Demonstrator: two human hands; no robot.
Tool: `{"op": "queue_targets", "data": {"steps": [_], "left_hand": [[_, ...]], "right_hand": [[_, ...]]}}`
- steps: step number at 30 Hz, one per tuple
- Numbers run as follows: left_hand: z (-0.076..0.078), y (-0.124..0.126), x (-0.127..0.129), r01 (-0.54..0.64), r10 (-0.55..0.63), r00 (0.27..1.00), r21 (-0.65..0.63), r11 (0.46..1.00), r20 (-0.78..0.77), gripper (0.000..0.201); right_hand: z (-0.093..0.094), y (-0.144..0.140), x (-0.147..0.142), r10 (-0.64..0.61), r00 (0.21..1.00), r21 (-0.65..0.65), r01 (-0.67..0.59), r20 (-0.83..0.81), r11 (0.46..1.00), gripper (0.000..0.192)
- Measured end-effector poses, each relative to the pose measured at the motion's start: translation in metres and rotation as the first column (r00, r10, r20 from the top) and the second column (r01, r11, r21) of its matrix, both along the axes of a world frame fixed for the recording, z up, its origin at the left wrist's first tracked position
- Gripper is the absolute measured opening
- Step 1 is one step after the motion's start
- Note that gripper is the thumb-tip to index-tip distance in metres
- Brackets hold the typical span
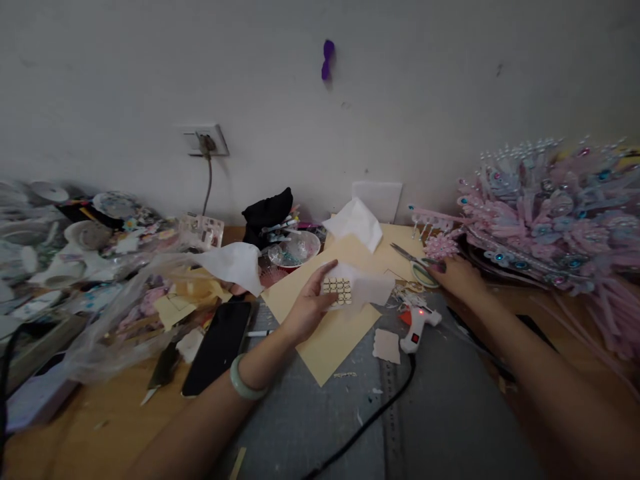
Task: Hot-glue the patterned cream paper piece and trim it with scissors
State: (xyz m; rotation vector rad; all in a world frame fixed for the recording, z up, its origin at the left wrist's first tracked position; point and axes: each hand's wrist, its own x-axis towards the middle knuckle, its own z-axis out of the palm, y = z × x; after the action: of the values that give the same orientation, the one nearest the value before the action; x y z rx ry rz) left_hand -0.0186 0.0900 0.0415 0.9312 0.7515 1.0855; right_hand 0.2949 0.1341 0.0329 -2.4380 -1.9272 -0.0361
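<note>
Left hand pinches a sticker sheet; right hand, grip loose, touches scissors.

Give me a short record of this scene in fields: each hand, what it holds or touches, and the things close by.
left hand: holds a white sheet with small cut shapes
right hand: rests on the scissors; its grip cannot be judged
under the sheet: yellow paper
between the hands: glue gun, red light on
left of the arm: black phone
far right: pink ornament
</note>
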Motion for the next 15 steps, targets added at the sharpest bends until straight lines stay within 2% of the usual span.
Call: {"op": "queue_targets", "data": {"steps": [3, 7, 9, 12, 15], "left_hand": [[-0.002, 0.002, 0.000, -0.031, 0.031, 0.999, 0.006, 0.999, 0.013, 0.059], [-0.003, 0.003, 0.000, -0.022, 0.022, 0.999, -0.013, 1.000, -0.033, 0.035], [-0.002, 0.003, -0.001, -0.007, 0.006, 0.999, -0.038, 0.999, -0.048, 0.031], [0.000, 0.002, -0.001, 0.007, -0.009, 0.999, -0.045, 0.999, -0.044, 0.036], [0.001, 0.001, -0.001, 0.003, -0.004, 0.999, -0.028, 1.000, -0.035, 0.042]], "right_hand": [[0.001, 0.003, 0.003, 0.056, 0.997, -0.043, -0.059, -0.049, 0.997, 0.043], [0.004, 0.009, 0.005, 0.098, 0.988, -0.096, -0.110, -0.120, 0.989, 0.034], [0.008, 0.011, 0.007, 0.099, 0.982, -0.098, -0.116, -0.160, 0.988, 0.030], [0.017, 0.011, 0.012, 0.046, 0.970, -0.054, -0.060, -0.241, 0.997, 0.031], [0.025, 0.005, 0.018, -0.025, 0.903, 0.046, 0.049, -0.429, 0.998, 0.035]]}}
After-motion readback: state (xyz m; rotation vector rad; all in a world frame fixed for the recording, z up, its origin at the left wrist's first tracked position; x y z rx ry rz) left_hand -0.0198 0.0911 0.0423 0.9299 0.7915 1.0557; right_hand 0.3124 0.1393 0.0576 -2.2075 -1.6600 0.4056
